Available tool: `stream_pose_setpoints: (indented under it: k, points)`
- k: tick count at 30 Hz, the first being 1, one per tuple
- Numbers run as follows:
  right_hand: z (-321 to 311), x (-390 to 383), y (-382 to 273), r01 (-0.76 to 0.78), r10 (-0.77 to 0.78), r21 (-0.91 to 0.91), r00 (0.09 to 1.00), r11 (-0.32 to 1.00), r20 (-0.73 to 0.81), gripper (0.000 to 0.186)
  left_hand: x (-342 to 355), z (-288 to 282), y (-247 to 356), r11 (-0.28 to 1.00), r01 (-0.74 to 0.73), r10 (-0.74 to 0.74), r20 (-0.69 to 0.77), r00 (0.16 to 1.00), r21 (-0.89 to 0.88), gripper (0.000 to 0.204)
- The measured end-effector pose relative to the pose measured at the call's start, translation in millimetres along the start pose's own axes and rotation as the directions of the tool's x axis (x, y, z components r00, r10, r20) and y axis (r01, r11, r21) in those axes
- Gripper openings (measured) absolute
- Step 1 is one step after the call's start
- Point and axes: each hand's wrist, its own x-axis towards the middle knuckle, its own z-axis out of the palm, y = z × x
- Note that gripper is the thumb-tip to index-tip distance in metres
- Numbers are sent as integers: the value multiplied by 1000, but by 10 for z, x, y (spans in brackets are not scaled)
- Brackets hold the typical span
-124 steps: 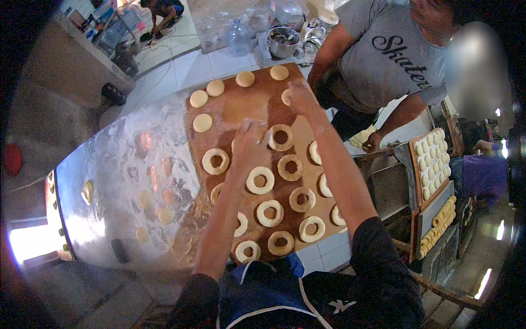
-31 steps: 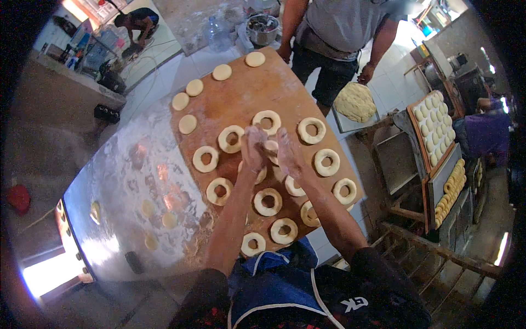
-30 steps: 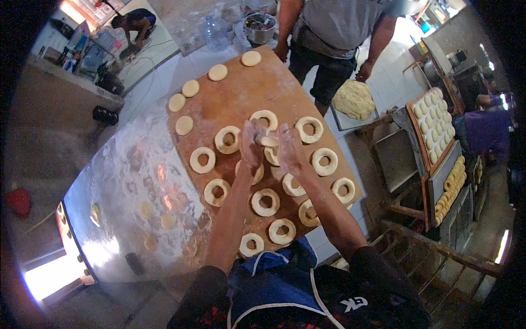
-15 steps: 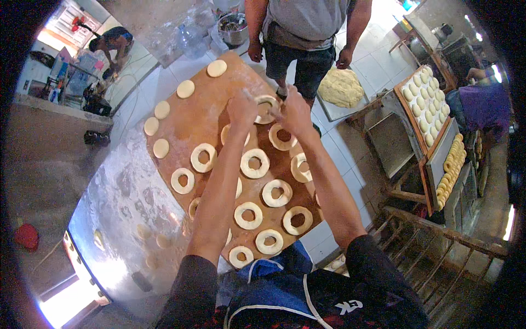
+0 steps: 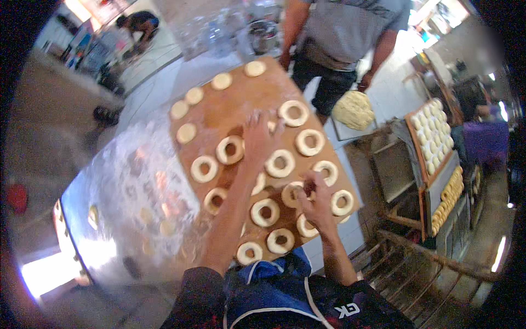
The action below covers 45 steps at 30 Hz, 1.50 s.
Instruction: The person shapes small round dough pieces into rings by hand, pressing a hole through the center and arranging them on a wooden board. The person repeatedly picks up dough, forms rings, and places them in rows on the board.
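My left hand (image 5: 259,136) reaches over the brown board (image 5: 224,115) with its fingers stretched out, partly covering a dough ring beside a small pale piece of dough (image 5: 272,126). Nearer to me on the right, my right hand (image 5: 318,202) hovers at the edge of a dough ring (image 5: 291,193). Its fingers are bent and apart, slightly blurred, with nothing seen in them. Several dough rings cover the near and right parts of the board, among them a ring (image 5: 293,113) at the far right. Flat dough discs (image 5: 221,81) line the far left edge.
A floured metal tabletop (image 5: 131,203) adjoins the board on the left. Across the table stands a person in a grey shirt (image 5: 350,33). A big dough lump (image 5: 353,109) lies behind, right. Trays of dough rounds (image 5: 430,134) and rings (image 5: 448,197) stand far right, above a wooden rack (image 5: 427,260).
My hands, earlier together at a dough ring at the far side, have parted. The right drew back toward me; the ring now lies on the board. The whole view has shifted.
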Motion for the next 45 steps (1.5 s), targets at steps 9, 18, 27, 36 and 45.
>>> stream_pose_setpoints:
  k: [9,18,27,36,45]
  points:
    - [601,-679,-134,-58,34,111,979,992,200,18,-3070,-2495,-965,679,662,-608,-263,750,317,22]
    - [2160,-1089,-669,209,-165,4,759,978,629,24,-3043,-2947,-1835,714,597,-649,27,760,365,39]
    - [3256,-1565,-677,-36,-93,179,744,983,662,45,-3716,-3264,-1351,416,557,-712,124,691,-719,28]
    - [3437,-1878,-1011,90,-167,167,827,982,537,63,-4015,-3453,-1326,551,540,-693,11,721,-636,24]
    - [3254,-1808,-1159,-169,-288,413,487,895,824,56,-4073,-3285,-1222,-204,126,-640,229,733,-971,39]
